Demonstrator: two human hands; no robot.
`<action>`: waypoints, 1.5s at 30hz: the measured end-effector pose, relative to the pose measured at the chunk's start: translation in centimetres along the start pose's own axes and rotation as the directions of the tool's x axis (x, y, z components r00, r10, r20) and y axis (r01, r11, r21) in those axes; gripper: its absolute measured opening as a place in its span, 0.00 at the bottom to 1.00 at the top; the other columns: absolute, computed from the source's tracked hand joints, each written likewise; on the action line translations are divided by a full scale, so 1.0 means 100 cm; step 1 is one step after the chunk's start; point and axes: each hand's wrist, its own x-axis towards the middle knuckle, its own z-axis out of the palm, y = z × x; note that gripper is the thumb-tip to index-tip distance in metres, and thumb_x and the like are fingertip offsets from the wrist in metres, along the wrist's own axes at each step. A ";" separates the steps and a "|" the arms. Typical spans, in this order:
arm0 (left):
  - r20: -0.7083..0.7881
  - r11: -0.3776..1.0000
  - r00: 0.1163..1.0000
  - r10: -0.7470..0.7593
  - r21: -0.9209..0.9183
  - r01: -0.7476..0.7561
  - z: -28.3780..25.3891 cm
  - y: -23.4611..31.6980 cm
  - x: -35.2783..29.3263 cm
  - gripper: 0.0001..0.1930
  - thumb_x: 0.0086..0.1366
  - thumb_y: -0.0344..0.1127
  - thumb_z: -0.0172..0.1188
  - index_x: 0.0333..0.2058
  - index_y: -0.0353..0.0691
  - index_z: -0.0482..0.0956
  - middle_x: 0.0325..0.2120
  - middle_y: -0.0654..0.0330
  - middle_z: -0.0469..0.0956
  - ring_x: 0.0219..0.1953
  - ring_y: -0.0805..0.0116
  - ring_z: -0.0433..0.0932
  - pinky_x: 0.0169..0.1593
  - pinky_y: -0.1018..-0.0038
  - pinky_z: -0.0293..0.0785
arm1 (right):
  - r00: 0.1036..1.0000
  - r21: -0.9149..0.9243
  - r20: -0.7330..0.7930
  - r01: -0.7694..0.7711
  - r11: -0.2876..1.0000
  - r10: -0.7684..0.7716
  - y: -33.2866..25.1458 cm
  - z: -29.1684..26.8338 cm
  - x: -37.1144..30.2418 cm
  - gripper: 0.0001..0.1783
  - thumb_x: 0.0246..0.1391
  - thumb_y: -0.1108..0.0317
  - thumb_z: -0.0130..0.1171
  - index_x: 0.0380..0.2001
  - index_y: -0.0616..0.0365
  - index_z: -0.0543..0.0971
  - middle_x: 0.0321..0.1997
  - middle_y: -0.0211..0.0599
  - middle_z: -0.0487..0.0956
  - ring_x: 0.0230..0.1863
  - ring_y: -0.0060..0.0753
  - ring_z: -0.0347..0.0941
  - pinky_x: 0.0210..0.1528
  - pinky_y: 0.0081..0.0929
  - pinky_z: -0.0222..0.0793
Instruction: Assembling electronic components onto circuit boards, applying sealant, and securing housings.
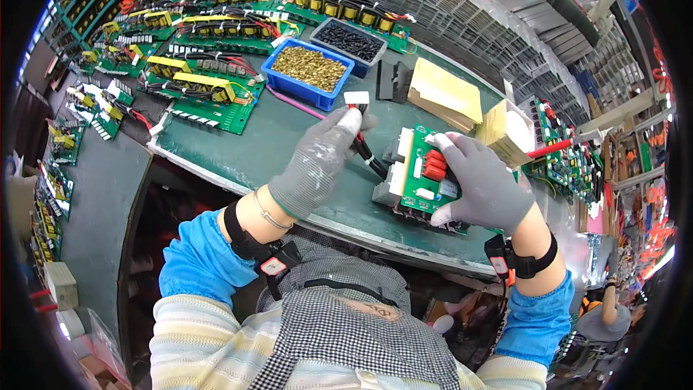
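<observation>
My left hand (317, 159), in a grey glove, pinches a white plug connector (356, 99) at the end of a bundle of black wires (369, 156). The wires lead down toward a green circuit board (417, 180) with grey metal heat sinks (393, 177) along its left side. Red components (434, 165) stand on the board's upper face. Over its right side my gloved right hand (484, 184) is wrapped, fingers at the far edge and thumb at the near edge. Where the wires join the board is partly hidden.
Beyond my hands stand a blue bin (271, 74) of brass-coloured parts and a grey bin (376, 62) of black parts. Yellow cardboard sheets (444, 90) and an open box (498, 130) lie to the right. Circuit boards (209, 90) crowd the left. Another person (606, 318) is at far lower right.
</observation>
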 end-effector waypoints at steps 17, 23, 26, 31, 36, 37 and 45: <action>-0.180 0.908 0.983 0.039 0.416 0.040 -0.006 0.003 0.031 0.11 0.66 0.39 0.59 0.40 0.38 0.76 0.28 0.68 0.73 0.30 0.75 0.68 0.37 0.78 0.63 | 0.999 -0.021 0.012 0.042 0.999 -0.042 0.008 0.003 0.000 0.58 0.32 0.38 0.74 0.62 0.62 0.65 0.59 0.50 0.69 0.60 0.52 0.66 0.62 0.40 0.65; -0.450 0.849 0.867 -0.213 0.354 0.392 0.010 0.015 0.030 0.11 0.67 0.46 0.60 0.38 0.45 0.77 0.29 0.66 0.74 0.25 0.80 0.69 0.26 0.82 0.68 | 0.999 -0.016 0.012 0.046 0.999 -0.046 0.014 0.003 -0.004 0.55 0.34 0.36 0.73 0.60 0.62 0.68 0.54 0.49 0.72 0.57 0.51 0.69 0.58 0.42 0.68; -0.376 0.963 0.887 -0.267 -0.136 0.232 -0.010 -0.004 0.032 0.11 0.69 0.43 0.58 0.43 0.43 0.77 0.34 0.63 0.78 0.26 0.80 0.74 0.25 0.84 0.74 | 0.989 -0.020 -0.120 0.084 0.996 -0.086 0.014 0.014 -0.003 0.48 0.35 0.36 0.73 0.53 0.59 0.73 0.50 0.46 0.75 0.55 0.48 0.71 0.56 0.42 0.68; -0.436 0.938 0.892 -0.118 -0.345 -0.044 0.021 -0.011 0.027 0.13 0.71 0.41 0.55 0.46 0.39 0.76 0.35 0.63 0.79 0.29 0.81 0.76 0.30 0.86 0.78 | 0.995 -0.005 -0.058 0.079 0.997 -0.079 0.015 0.011 -0.001 0.52 0.35 0.36 0.72 0.58 0.60 0.70 0.52 0.47 0.74 0.56 0.49 0.70 0.57 0.42 0.68; -0.384 0.975 0.917 0.110 -0.137 -0.175 0.041 -0.003 0.017 0.15 0.72 0.46 0.53 0.45 0.40 0.77 0.35 0.65 0.78 0.31 0.81 0.75 0.33 0.85 0.77 | 0.997 0.008 0.001 0.078 0.997 -0.078 0.014 0.009 -0.001 0.56 0.34 0.36 0.72 0.61 0.61 0.67 0.54 0.49 0.72 0.57 0.51 0.69 0.60 0.41 0.66; -0.386 0.977 0.916 0.108 -0.132 -0.170 0.043 0.002 0.014 0.15 0.72 0.46 0.53 0.45 0.40 0.77 0.35 0.65 0.78 0.31 0.81 0.75 0.33 0.85 0.77 | 0.995 0.007 -0.048 0.084 0.996 -0.084 0.015 0.012 -0.001 0.50 0.35 0.37 0.73 0.57 0.59 0.71 0.52 0.47 0.74 0.57 0.49 0.70 0.58 0.41 0.67; -0.127 0.992 0.990 0.055 0.121 -0.040 0.053 0.034 0.002 0.21 0.72 0.52 0.51 0.52 0.42 0.75 0.39 0.68 0.78 0.34 0.85 0.71 0.41 0.84 0.72 | 0.994 0.011 -0.081 0.068 0.998 -0.067 0.018 0.013 0.000 0.45 0.35 0.38 0.73 0.52 0.57 0.75 0.52 0.45 0.76 0.57 0.46 0.71 0.56 0.41 0.67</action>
